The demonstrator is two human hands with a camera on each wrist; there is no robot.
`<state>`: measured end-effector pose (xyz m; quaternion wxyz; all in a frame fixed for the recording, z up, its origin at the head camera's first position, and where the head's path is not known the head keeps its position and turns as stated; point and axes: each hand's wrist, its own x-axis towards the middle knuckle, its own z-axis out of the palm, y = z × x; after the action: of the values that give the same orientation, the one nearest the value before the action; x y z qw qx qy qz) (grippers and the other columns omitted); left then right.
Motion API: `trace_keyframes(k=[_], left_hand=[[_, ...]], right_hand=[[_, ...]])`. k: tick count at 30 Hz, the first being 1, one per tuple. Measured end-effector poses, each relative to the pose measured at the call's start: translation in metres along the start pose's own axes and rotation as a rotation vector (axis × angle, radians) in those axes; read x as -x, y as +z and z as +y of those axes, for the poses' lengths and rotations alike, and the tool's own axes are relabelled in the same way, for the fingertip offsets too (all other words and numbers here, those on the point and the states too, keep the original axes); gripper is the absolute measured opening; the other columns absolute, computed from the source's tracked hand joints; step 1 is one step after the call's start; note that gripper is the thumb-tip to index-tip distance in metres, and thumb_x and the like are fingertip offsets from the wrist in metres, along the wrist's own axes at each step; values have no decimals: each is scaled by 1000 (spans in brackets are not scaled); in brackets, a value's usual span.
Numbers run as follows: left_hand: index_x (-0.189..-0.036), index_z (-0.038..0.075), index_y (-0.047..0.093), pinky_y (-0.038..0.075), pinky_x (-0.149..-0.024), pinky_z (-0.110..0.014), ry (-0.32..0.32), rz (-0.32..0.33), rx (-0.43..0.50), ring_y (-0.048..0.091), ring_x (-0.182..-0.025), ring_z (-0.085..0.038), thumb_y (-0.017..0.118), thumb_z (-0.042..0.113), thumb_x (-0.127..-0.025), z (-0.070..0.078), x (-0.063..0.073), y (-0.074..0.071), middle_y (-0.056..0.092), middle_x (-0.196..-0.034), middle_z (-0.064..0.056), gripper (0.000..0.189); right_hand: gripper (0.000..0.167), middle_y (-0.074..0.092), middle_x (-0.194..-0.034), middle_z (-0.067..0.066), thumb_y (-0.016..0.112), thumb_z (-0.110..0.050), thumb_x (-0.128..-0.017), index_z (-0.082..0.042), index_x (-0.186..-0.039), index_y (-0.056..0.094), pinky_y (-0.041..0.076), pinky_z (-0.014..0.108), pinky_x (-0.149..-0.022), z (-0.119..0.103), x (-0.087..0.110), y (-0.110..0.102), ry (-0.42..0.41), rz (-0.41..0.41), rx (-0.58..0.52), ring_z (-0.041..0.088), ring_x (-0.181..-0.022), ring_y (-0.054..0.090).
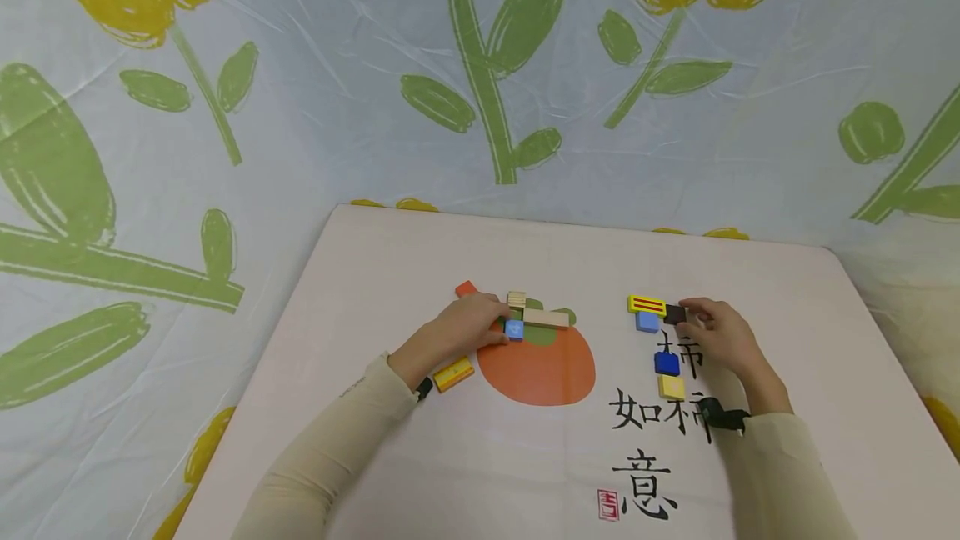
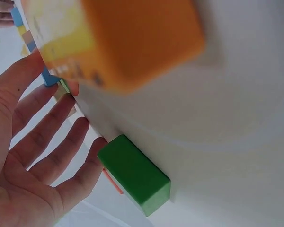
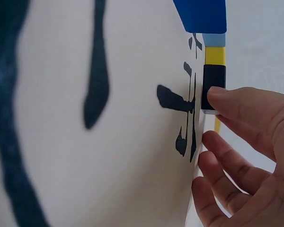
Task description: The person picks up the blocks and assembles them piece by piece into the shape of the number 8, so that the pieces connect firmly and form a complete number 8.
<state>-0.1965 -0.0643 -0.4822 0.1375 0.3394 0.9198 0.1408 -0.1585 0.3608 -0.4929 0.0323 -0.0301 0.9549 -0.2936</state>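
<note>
My left hand (image 1: pixel 474 321) lies over the left side of the printed orange fruit, pinching a small light-blue block (image 1: pixel 513 330) between thumb and index finger. Its other fingers are spread in the left wrist view, beside a green block (image 2: pixel 135 172). Touching or close by the blue block are a ribbed tan block (image 1: pixel 517 299) and a long wooden block (image 1: pixel 546 319). To the right, the thumb and index finger of my right hand (image 1: pixel 723 336) pinch a black block (image 3: pixel 214 87) at the right end of a yellow block with red stripes (image 1: pixel 647 305). A light-blue block (image 1: pixel 647 322) sits just below the striped one.
A dark-blue block (image 1: pixel 667 363) and a pale-yellow block (image 1: pixel 671 387) lie on the printed black characters. Left of the fruit is a yellow-orange block (image 1: pixel 453 374); a red-orange block (image 1: pixel 466 288) shows beyond the left hand. A flowered cloth (image 1: pixel 360 132) hangs behind the table (image 1: pixel 450 473).
</note>
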Motion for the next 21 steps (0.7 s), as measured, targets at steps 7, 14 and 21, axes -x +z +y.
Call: trace_keyframes(k=[7, 14, 21], left_hand=[[-128, 13, 69, 50, -88, -27, 4, 7, 4, 58, -101, -14, 74, 36, -92, 0, 0, 0, 65, -119, -2, 43], [-127, 13, 69, 50, -89, -27, 3, 3, 2, 58, -101, -14, 74, 36, -92, 1, 1, -1, 65, -119, -2, 42], [-127, 13, 69, 50, -88, -27, 2, 1, 6, 58, -99, -14, 74, 36, -92, 2, 2, -3, 65, -117, -2, 42]], right_hand=[[41, 54, -125, 35, 65, -9, -96, 6, -132, 55, 42, 67, -88, 0, 0, 1, 4, 11, 9, 54, -111, 52], [44, 52, -127, 34, 66, -15, -98, 6, -134, 53, 43, 66, -89, -4, 3, -2, 42, 12, 5, 53, -113, 51], [40, 53, -127, 31, 64, -19, -99, 2, -132, 56, 48, 64, -82, -17, 8, -7, 11, 72, 9, 51, -113, 52]])
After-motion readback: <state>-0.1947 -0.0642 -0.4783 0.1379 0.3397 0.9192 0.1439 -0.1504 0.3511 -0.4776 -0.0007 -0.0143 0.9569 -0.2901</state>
